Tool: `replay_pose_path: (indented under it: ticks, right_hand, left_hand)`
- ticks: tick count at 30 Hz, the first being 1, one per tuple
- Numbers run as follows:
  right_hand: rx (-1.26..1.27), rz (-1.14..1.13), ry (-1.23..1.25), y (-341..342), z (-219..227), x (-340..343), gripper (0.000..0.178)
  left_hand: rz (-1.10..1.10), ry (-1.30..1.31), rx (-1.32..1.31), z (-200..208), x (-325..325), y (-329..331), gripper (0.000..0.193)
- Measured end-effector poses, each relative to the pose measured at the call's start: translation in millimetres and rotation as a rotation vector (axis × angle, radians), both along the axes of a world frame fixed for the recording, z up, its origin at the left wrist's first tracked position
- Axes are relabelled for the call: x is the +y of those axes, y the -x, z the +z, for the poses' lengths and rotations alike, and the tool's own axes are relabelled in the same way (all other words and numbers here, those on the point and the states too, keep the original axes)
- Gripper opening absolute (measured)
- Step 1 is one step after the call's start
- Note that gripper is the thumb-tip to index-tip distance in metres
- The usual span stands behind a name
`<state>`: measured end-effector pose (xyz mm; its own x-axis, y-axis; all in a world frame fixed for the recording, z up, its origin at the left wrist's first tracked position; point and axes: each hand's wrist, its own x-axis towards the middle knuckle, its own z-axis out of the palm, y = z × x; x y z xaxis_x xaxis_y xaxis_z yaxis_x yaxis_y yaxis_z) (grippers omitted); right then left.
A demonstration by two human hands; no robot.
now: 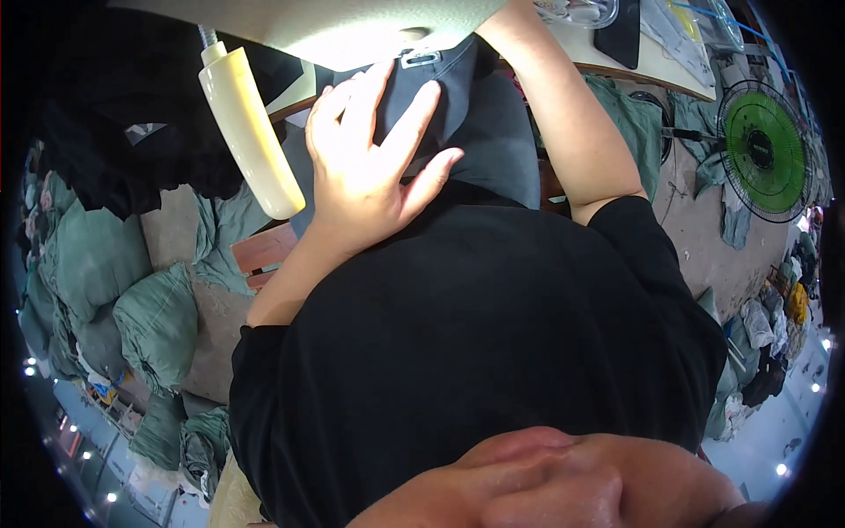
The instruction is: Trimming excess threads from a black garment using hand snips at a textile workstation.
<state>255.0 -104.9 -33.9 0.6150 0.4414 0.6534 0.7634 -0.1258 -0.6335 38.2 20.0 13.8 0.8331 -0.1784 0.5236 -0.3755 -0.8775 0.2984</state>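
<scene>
Nearest, the person's black shirt (475,352) fills the lower view. Just beyond it the left hand (370,167) lies flat, its grip spread, fingers splayed on the dark grey garment (493,132) over the lap. The right forearm reaches far to the tabletop (651,66); that hand is out of view. A cream cylindrical handle (251,132) hangs left; a green fan (764,151) stands far right.

One hand (374,167) in view, flat on one dark grey garment (480,132). One cream lamp arm (249,132). One green fan (764,151). One metal buckle (421,59). One black garment heap (114,132) at left. Several green bundles (154,321), at least four, exact count unclear.
</scene>
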Motion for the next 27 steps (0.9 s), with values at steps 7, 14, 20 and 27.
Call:
replay_pose_path:
  ticks: [7,14,20,27]
  right_hand:
    - [0.025,0.021,-0.018,3.9,-5.0,9.7,0.020]
    - [0.041,0.021,-0.027,4.3,-11.3,9.0,0.020]
    - [0.052,0.014,-0.038,4.9,-14.5,8.1,0.020]
    - [0.070,0.009,-0.044,5.1,-17.5,8.0,0.020]
  left_hand:
    - [0.045,-0.026,0.066,3.7,1.7,1.8,0.060]
    - [0.045,-0.043,0.058,1.2,2.1,2.8,0.059]
    - [0.043,-0.041,0.057,0.7,1.7,3.5,0.059]
    - [0.042,-0.043,0.054,0.7,0.2,3.1,0.059]
